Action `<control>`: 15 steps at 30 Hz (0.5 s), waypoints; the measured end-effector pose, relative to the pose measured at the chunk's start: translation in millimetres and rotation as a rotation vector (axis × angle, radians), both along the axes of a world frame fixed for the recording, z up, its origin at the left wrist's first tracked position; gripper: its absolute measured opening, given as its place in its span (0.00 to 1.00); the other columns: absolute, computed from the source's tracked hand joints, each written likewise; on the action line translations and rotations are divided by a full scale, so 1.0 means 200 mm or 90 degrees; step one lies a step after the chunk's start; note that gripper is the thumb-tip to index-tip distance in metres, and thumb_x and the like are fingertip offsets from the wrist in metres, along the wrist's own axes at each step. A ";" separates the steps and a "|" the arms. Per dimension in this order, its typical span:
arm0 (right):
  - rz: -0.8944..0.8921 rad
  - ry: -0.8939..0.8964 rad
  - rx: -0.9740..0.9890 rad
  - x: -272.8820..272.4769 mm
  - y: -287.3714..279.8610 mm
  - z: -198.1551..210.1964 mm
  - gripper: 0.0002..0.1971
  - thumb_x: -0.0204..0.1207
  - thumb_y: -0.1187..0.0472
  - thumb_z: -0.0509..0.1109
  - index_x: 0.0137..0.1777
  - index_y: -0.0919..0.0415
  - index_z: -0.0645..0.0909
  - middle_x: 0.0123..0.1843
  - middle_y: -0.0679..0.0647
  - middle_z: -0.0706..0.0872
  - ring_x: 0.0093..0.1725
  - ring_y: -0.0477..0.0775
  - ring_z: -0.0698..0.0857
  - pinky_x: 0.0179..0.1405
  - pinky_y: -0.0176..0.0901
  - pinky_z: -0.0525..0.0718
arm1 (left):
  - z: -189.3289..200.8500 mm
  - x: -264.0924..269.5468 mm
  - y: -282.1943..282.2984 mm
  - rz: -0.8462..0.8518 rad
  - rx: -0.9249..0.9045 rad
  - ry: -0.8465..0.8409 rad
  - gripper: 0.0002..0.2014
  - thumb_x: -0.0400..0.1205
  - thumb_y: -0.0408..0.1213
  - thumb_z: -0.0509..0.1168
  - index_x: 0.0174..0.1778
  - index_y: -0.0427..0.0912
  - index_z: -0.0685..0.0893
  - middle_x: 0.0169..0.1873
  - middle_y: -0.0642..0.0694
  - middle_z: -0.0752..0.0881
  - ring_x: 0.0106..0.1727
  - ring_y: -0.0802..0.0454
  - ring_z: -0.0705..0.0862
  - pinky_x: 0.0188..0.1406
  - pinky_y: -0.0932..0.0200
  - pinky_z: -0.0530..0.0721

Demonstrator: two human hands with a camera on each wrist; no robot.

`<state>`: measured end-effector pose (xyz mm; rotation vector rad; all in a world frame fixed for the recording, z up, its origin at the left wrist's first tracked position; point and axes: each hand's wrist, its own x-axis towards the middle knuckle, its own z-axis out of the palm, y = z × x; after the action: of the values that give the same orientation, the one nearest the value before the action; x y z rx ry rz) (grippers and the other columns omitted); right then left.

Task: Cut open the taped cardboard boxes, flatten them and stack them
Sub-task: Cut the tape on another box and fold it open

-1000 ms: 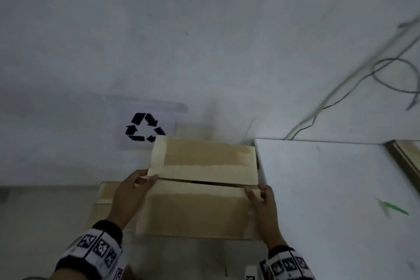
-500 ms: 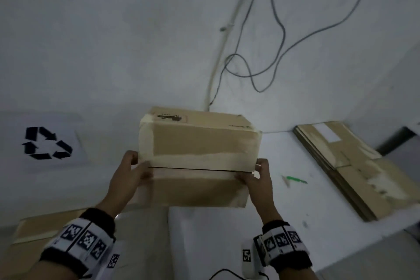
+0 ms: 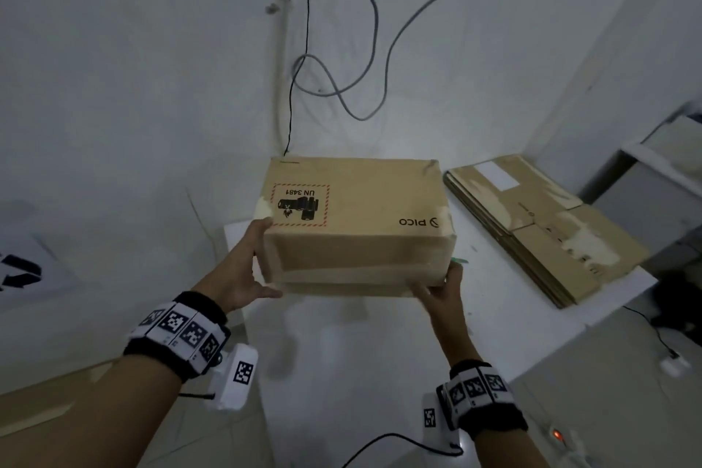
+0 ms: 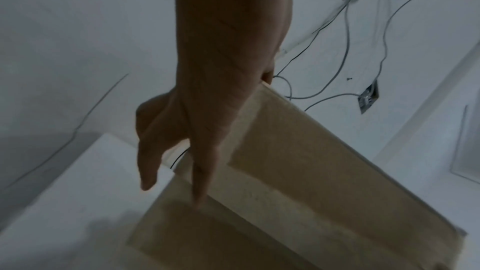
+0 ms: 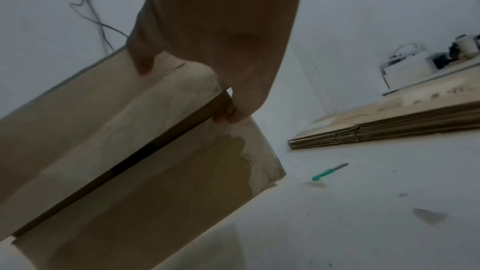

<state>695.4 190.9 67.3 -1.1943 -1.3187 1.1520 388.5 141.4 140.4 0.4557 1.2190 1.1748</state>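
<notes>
I hold a brown cardboard box (image 3: 357,224) just above the white table (image 3: 380,372), its printed side up. Pale tape runs along the near face. My left hand (image 3: 247,266) grips the left end, fingers on the top corner and thumb under the bottom edge. My right hand (image 3: 444,289) holds the lower right corner. In the right wrist view the box (image 5: 130,141) shows a dark gap between its flaps, and my right hand (image 5: 233,59) curls its fingertips into that gap. In the left wrist view my left hand (image 4: 207,110) lies along the box (image 4: 298,171).
A stack of flattened boxes (image 3: 539,224) lies on the table's right side. A green-handled knife (image 5: 328,171) rests on the table between the stack and the box. Cables (image 3: 342,68) hang on the wall behind. Flat cardboard (image 3: 38,410) lies on the floor at left.
Both hands have carried the box from the floor by the recycling sign to the right, over the table. It has tipped so the printed side faces up.
</notes>
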 end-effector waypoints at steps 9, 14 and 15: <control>-0.034 -0.128 -0.002 0.19 0.35 -0.17 0.15 0.81 0.72 0.66 0.49 0.48 0.72 0.49 0.50 0.85 0.49 0.50 0.87 0.48 0.46 0.80 | -0.38 0.10 0.11 0.067 0.093 -0.098 0.19 0.87 0.40 0.57 0.74 0.39 0.73 0.68 0.37 0.82 0.72 0.47 0.79 0.76 0.51 0.70; -0.017 -0.118 -0.008 0.32 0.51 -0.39 0.15 0.84 0.73 0.62 0.56 0.50 0.79 0.49 0.53 0.86 0.44 0.40 0.86 0.43 0.42 0.89 | -0.61 0.24 0.11 0.093 0.032 -0.079 0.21 0.78 0.35 0.69 0.67 0.38 0.78 0.62 0.37 0.84 0.70 0.43 0.77 0.68 0.55 0.80; -0.009 -0.139 -0.023 0.37 0.54 -0.45 0.15 0.85 0.73 0.60 0.58 0.52 0.80 0.49 0.54 0.86 0.44 0.46 0.86 0.41 0.39 0.89 | -0.65 0.28 0.09 0.088 0.034 -0.064 0.26 0.74 0.37 0.72 0.69 0.39 0.77 0.64 0.37 0.83 0.70 0.44 0.78 0.71 0.52 0.79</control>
<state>770.2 299.2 -21.7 -1.3831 -1.4547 1.0623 444.8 159.5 10.5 0.3533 1.1485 1.3352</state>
